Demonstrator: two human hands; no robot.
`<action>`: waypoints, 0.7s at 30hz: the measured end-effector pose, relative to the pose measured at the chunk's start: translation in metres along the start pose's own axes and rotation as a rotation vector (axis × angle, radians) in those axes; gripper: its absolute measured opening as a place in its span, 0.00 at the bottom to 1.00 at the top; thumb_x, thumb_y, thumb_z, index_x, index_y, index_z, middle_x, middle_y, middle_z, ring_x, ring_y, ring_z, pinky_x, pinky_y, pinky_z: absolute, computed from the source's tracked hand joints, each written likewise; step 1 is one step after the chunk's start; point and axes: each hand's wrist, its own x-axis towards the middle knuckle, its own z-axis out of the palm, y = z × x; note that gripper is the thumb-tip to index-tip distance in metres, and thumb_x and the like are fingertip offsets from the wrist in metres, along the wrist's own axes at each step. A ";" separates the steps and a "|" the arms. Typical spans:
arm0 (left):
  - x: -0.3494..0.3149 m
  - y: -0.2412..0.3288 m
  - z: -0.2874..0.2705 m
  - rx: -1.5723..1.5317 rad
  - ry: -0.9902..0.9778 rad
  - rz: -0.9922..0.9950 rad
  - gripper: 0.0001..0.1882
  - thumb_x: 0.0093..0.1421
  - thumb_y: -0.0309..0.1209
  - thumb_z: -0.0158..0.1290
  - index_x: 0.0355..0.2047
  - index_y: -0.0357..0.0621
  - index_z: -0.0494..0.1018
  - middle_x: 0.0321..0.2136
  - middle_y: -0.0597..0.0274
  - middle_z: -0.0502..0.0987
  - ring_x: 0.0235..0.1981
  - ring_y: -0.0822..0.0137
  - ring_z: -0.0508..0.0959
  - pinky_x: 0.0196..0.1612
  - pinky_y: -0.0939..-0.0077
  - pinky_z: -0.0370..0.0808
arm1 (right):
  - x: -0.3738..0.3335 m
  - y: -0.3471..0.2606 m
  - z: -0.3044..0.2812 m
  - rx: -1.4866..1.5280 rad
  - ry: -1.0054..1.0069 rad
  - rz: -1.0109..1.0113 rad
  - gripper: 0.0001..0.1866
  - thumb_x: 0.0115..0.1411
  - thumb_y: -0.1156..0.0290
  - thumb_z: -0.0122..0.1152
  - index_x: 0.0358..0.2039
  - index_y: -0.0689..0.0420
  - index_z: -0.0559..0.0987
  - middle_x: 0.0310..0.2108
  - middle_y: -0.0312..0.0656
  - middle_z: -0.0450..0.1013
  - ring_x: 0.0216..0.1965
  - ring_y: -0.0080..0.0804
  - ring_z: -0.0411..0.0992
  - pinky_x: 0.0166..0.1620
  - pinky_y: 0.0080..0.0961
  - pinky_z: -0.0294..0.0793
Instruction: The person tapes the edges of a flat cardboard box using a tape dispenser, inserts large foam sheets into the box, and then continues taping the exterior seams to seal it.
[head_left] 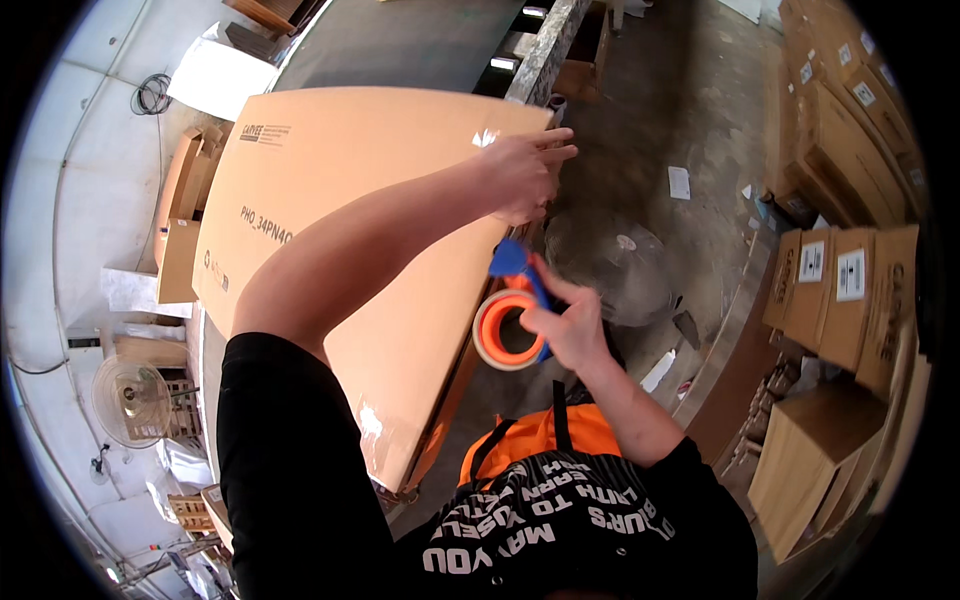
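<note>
A large flat cardboard carton (400, 150) lies in front of me with dark print on its top. Shiny strips of clear tape catch the light near its far right corner and its near edge. My left hand (525, 178) reaches across the carton and rests at its right edge by the far corner, fingers stretched out past the edge, some bent down. Closer to me, my right hand (575, 325) is closed around the handle of a blue tape dispenser (510, 258) carrying a roll of tape with an orange core (489, 330). The dispenser is beside the carton's right edge.
Beneath the carton runs a conveyor with a dark belt (400, 45) and a metal side rail (550, 50). Cardboard boxes (835, 290) are stacked at the right. Paper scraps (679, 183) lie on the concrete floor. A fan (130, 395) stands at the left.
</note>
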 end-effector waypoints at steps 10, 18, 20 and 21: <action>-0.209 0.257 0.007 -0.102 0.055 0.069 0.15 0.64 0.47 0.49 0.38 0.60 0.84 0.47 0.80 0.82 0.71 0.53 0.57 0.76 0.46 0.37 | -0.314 0.139 0.166 -0.265 -0.085 -0.177 0.40 0.45 0.64 0.67 0.61 0.63 0.71 0.52 0.69 0.71 0.52 0.50 0.77 0.54 0.28 0.74; -0.312 0.402 0.014 -0.221 0.084 0.096 0.16 0.59 0.46 0.53 0.41 0.56 0.83 0.53 0.76 0.77 0.70 0.54 0.59 0.75 0.49 0.45 | -0.354 0.160 0.288 -0.620 -0.015 -0.153 0.26 0.46 0.58 0.65 0.46 0.52 0.81 0.40 0.52 0.78 0.34 0.55 0.78 0.37 0.46 0.79; -0.311 0.399 0.021 -0.162 0.122 0.121 0.20 0.59 0.45 0.55 0.50 0.55 0.79 0.57 0.75 0.75 0.69 0.55 0.60 0.75 0.52 0.47 | -0.315 0.148 0.314 -0.856 -0.164 -0.042 0.17 0.49 0.59 0.63 0.40 0.50 0.81 0.26 0.44 0.80 0.27 0.47 0.79 0.28 0.44 0.78; -0.317 0.395 0.042 -0.149 0.204 0.128 0.24 0.58 0.44 0.56 0.55 0.56 0.76 0.59 0.74 0.73 0.68 0.56 0.61 0.75 0.54 0.48 | -0.322 0.151 0.330 -1.045 -0.178 -0.151 0.18 0.49 0.59 0.63 0.42 0.46 0.83 0.29 0.48 0.80 0.31 0.40 0.81 0.32 0.40 0.80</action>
